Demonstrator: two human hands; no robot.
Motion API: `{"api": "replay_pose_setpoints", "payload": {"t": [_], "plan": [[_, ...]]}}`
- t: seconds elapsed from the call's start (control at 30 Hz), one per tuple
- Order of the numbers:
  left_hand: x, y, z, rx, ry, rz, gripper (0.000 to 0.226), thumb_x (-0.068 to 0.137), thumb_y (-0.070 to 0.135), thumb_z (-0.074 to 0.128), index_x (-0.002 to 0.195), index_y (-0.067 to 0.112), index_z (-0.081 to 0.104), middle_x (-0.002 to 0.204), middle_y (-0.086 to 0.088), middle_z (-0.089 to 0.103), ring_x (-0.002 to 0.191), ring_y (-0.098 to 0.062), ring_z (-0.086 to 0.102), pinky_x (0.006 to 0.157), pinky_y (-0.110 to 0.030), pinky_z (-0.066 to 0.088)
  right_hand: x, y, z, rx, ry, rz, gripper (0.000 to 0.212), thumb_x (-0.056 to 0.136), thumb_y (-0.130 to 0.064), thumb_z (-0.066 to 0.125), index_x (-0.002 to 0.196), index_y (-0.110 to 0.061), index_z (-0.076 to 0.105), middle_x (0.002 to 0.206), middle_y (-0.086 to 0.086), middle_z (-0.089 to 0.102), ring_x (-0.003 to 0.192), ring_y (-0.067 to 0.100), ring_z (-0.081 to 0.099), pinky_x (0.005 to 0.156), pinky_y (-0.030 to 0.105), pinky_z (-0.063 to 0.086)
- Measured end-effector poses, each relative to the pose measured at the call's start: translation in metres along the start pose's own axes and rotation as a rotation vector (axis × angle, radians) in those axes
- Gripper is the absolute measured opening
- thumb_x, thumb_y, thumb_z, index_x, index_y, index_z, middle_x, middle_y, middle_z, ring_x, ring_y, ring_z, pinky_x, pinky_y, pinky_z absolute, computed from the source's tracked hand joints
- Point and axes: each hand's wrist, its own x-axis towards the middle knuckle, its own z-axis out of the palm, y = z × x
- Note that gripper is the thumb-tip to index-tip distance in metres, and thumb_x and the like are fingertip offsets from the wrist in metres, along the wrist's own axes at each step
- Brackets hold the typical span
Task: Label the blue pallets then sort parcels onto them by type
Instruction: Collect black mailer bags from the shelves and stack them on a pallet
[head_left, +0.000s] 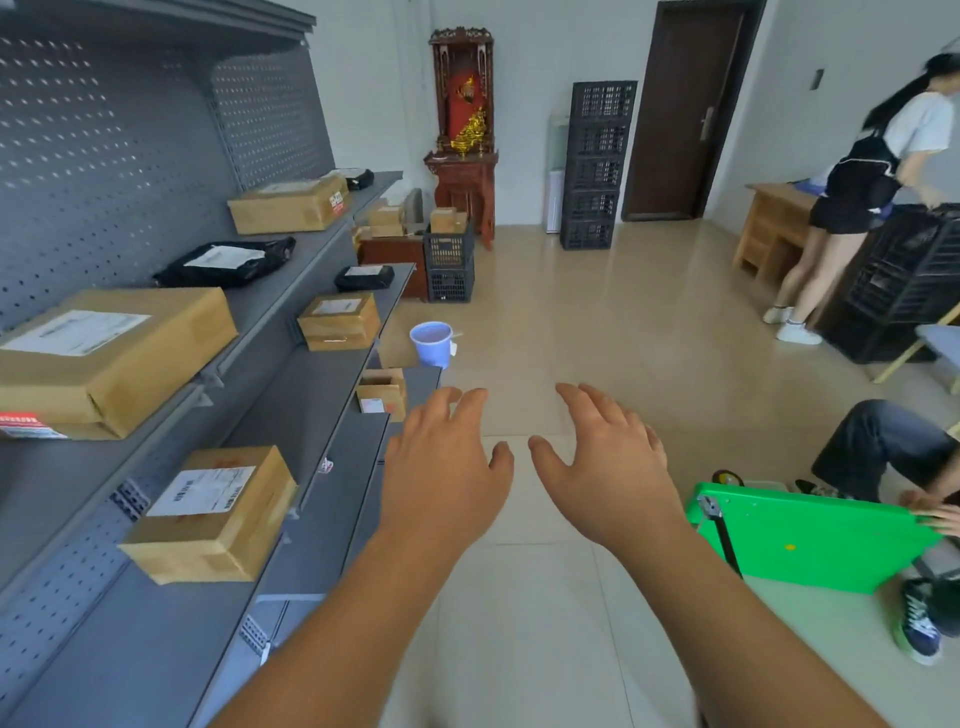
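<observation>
Head view is showing both hands, the left hand (447, 467) and the right hand (602, 462), reaching forward open and empty over the floor. Cardboard parcels (213, 514) are sitting on the grey shelf (332, 415) to the left; no blue pallets are appearing. Unlabelled pallets risk mis-sorting, and the bucket (432, 343) is inviting a trip.

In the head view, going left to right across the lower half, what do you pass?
Cardboard box with label → left hand → right hand → green platform
</observation>
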Motion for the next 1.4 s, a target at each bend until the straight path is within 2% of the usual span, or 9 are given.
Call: {"api": "replay_pose_setpoints", "payload": {"t": [0.3, 0.67, 0.87, 1.0, 1.13, 1.17, 1.23, 1.3, 1.4], "plan": [[0.183, -0.050, 0.034, -0.052, 0.037, 0.031, 0.056, 0.095, 0.045, 0.054, 0.147, 0.031, 0.041, 0.146, 0.004, 0.046, 0.131, -0.023, 0.044, 0.103, -0.042, 0.043, 0.176, -0.025, 0.039, -0.025, 0.056, 0.011, 0.066, 0.095, -0.059, 0.043, 0.154, -0.036, 0.028, 0.162, -0.009, 0.031, 0.149, 0.018, 0.026, 0.120, 0.048, 0.023], [0.354, -0.078, 0.096, -0.003, -0.034, 0.101, 0.056, 0.096, 0.046, 0.052, 0.148, 0.030, 0.039, 0.149, 0.004, 0.042, 0.134, -0.022, 0.041, 0.102, -0.039, 0.040, 0.341, -0.011, 0.089, 0.044, 0.093, 0.082, 0.065, 0.095, -0.056, 0.046, 0.154, -0.033, 0.031, 0.160, -0.008, 0.035, 0.147, 0.017, 0.028, 0.117, 0.041, 0.025], [0.445, -0.086, 0.128, 0.010, 0.006, 0.046, 0.051, 0.095, 0.045, 0.053, 0.144, 0.033, 0.043, 0.148, 0.006, 0.044, 0.132, -0.021, 0.044, 0.102, -0.043, 0.045, 0.449, 0.003, 0.122, 0.113, 0.084, -0.009, 0.064, 0.095, -0.054, 0.049, 0.153, -0.031, 0.034, 0.158, -0.007, 0.038, 0.144, 0.017, 0.032, 0.116, 0.037, 0.026], [0.507, -0.091, 0.135, 0.032, 0.064, -0.041, 0.048, 0.094, 0.042, 0.056, 0.140, 0.033, 0.048, 0.144, 0.007, 0.046, 0.124, -0.019, 0.048, 0.103, -0.037, 0.042, 0.528, 0.003, 0.135, 0.190, 0.052, -0.137, 0.061, 0.095, -0.049, 0.053, 0.150, -0.027, 0.040, 0.153, -0.006, 0.044, 0.140, 0.017, 0.036, 0.113, 0.031, 0.029], [0.563, -0.105, 0.135, 0.045, 0.162, -0.151, 0.046, 0.092, 0.037, 0.059, 0.137, 0.034, 0.051, 0.135, 0.009, 0.050, 0.122, -0.019, 0.050, 0.097, -0.035, 0.045, 0.601, -0.013, 0.143, 0.344, 0.034, -0.277, 0.044, 0.093, -0.038, 0.061, 0.136, -0.031, 0.052, 0.126, -0.034, 0.047, 0.125, 0.012, 0.043, 0.093, 0.010, 0.029], [0.573, -0.111, 0.137, 0.056, 0.174, -0.190, 0.046, 0.091, 0.038, 0.059, 0.136, 0.033, 0.052, 0.135, 0.008, 0.050, 0.122, -0.019, 0.049, 0.097, -0.036, 0.045, 0.617, -0.019, 0.148, 0.362, 0.012, -0.309, 0.043, 0.093, -0.037, 0.061, 0.134, -0.029, 0.053, 0.124, -0.032, 0.048, 0.125, 0.013, 0.044, 0.091, 0.013, 0.030], [0.586, -0.123, 0.142, 0.096, 0.168, -0.251, 0.046, 0.091, 0.040, 0.058, 0.136, 0.030, 0.051, 0.137, 0.007, 0.049, 0.123, -0.020, 0.047, 0.097, -0.038, 0.044, 0.644, -0.031, 0.159, 0.377, -0.048, -0.366, 0.050, 0.093, -0.041, 0.057, 0.140, -0.025, 0.050, 0.138, -0.014, 0.052, 0.130, 0.017, 0.044, 0.100, 0.027, 0.038], [0.593, -0.136, 0.146, 0.114, 0.158, -0.306, 0.044, 0.092, 0.039, 0.057, 0.135, 0.030, 0.050, 0.138, 0.007, 0.048, 0.125, -0.020, 0.046, 0.096, -0.038, 0.045, 0.664, -0.046, 0.173, 0.418, -0.106, -0.396, 0.055, 0.092, -0.044, 0.054, 0.143, -0.025, 0.048, 0.143, -0.007, 0.051, 0.132, 0.018, 0.045, 0.105, 0.036, 0.042], [0.607, -0.163, 0.144, 0.165, 0.180, -0.397, 0.044, 0.093, 0.041, 0.055, 0.136, 0.033, 0.048, 0.141, 0.009, 0.046, 0.127, -0.019, 0.046, 0.094, -0.038, 0.046, 0.688, -0.072, 0.193, 0.460, -0.179, -0.446, 0.055, 0.093, -0.043, 0.057, 0.145, -0.026, 0.047, 0.141, -0.007, 0.052, 0.130, 0.015, 0.046, 0.103, 0.033, 0.041]]}}
